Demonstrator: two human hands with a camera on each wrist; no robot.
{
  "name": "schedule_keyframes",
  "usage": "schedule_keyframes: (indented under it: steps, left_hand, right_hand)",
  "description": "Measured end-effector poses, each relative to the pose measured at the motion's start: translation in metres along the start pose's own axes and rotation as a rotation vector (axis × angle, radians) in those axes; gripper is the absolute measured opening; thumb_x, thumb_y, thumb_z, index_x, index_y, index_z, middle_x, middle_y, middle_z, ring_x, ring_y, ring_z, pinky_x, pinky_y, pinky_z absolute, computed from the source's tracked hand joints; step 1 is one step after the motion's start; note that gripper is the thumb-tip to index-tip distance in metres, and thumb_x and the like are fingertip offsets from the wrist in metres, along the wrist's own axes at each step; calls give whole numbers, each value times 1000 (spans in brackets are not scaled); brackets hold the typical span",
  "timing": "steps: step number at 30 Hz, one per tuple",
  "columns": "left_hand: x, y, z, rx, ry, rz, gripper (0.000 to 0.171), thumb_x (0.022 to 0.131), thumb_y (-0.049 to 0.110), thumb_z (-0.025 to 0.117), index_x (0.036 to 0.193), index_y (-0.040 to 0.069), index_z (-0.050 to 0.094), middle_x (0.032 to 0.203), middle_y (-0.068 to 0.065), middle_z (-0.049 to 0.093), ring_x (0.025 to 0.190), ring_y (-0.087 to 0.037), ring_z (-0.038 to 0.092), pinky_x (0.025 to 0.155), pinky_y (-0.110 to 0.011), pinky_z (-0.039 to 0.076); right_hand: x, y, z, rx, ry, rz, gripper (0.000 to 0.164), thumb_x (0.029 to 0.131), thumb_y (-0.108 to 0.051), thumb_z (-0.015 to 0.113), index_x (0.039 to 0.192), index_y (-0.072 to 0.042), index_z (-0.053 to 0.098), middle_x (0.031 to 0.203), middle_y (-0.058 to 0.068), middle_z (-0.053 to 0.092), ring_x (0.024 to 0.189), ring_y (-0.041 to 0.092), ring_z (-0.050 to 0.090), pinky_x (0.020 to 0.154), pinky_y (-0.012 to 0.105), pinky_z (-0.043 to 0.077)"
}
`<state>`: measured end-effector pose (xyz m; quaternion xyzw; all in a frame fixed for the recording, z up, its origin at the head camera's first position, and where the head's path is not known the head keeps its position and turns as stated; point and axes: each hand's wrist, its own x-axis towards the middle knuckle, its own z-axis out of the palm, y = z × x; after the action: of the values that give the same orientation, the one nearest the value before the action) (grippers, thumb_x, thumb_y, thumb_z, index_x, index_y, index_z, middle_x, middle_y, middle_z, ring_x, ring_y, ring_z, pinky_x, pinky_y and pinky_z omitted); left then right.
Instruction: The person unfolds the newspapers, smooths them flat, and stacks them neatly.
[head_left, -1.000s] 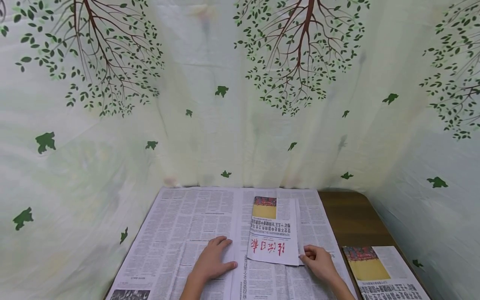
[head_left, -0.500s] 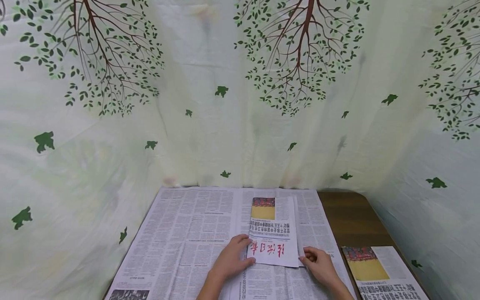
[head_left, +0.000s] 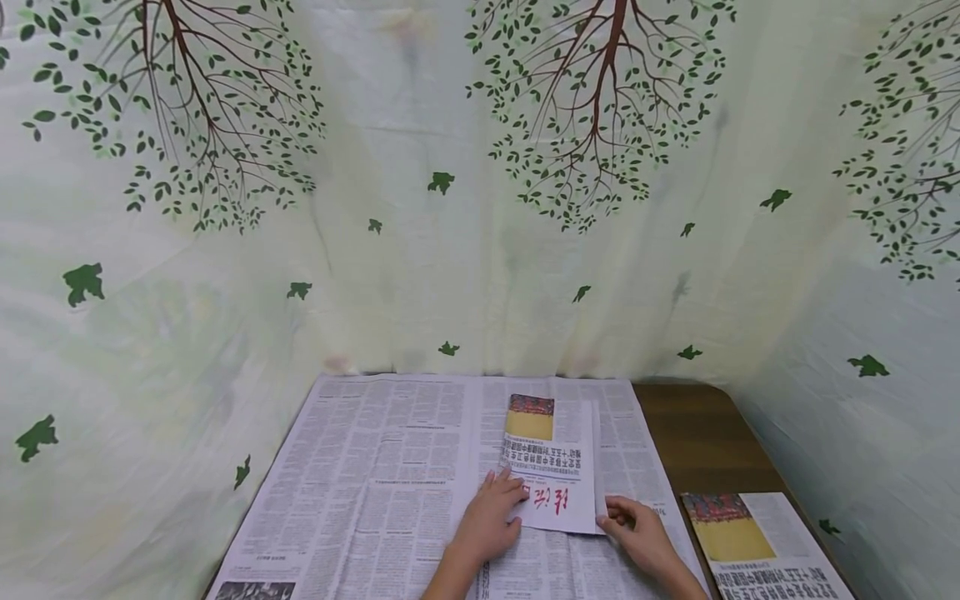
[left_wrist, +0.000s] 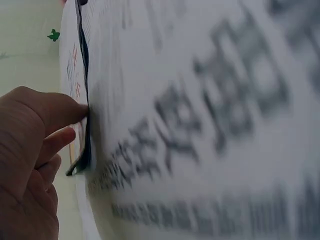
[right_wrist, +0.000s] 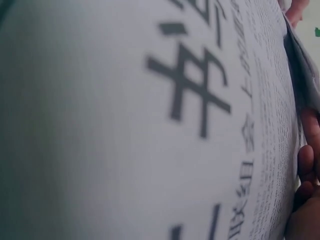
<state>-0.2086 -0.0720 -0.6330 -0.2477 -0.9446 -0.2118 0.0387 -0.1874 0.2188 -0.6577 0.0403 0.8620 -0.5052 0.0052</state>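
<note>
A folded newspaper (head_left: 551, 454) with a red masthead and a red-and-yellow picture lies on spread newspaper sheets (head_left: 405, 450). My left hand (head_left: 486, 518) rests on its near-left corner, fingers over part of the red lettering and the thumb at the near edge. In the left wrist view the left thumb (left_wrist: 55, 107) touches that edge, with the other fingers beyond it. At the near-right corner, my right hand (head_left: 637, 533) pinches the paper's edge between thumb and forefinger. In the right wrist view only a few right fingers (right_wrist: 310, 150) show at the edge.
Another folded newspaper (head_left: 738, 533) with the same picture lies at the right side of the brown table (head_left: 690, 425). Behind and around the table hangs a pale curtain (head_left: 420, 275) printed with trees and leaves.
My left hand has moved right, from the spread sheets onto the folded newspaper's near-left corner. The right hand stays at the near-right corner; the folded newspaper has hardly shifted.
</note>
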Motion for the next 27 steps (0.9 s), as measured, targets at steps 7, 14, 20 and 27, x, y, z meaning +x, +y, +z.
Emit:
schedule_keyframes:
  steps: [7,14,20,27]
  left_hand:
    - [10,20,10,-54,38,29,40,82,9,70,121,17,74,121,5,70,116,-16,63,103,-36,51]
    - [17,35,22,-157,48,71,32,88,24,76,118,17,74,112,4,69,105,-13,62,94,-29,53]
    - [25,50,28,-200,36,60,33,90,35,76,118,17,73,105,5,68,94,-6,59,83,-24,51]
    - [31,64,38,-237,66,47,39,89,44,76,117,17,73,106,4,69,94,-4,61,84,-23,52]
  right_hand:
    - [0,0,-4,20,-30,-2,34,90,-7,76,121,4,71,97,5,73,84,3,60,78,23,49]
    - [-2,0,-3,18,-22,-10,35,88,-9,79,120,4,71,98,6,75,83,2,60,79,22,50]
    - [-4,0,-4,53,-33,-28,35,89,-10,79,120,3,72,98,6,75,83,1,61,78,21,50]
    - [0,5,-3,92,-48,-63,33,91,-10,77,121,3,71,99,7,75,83,0,60,78,20,49]
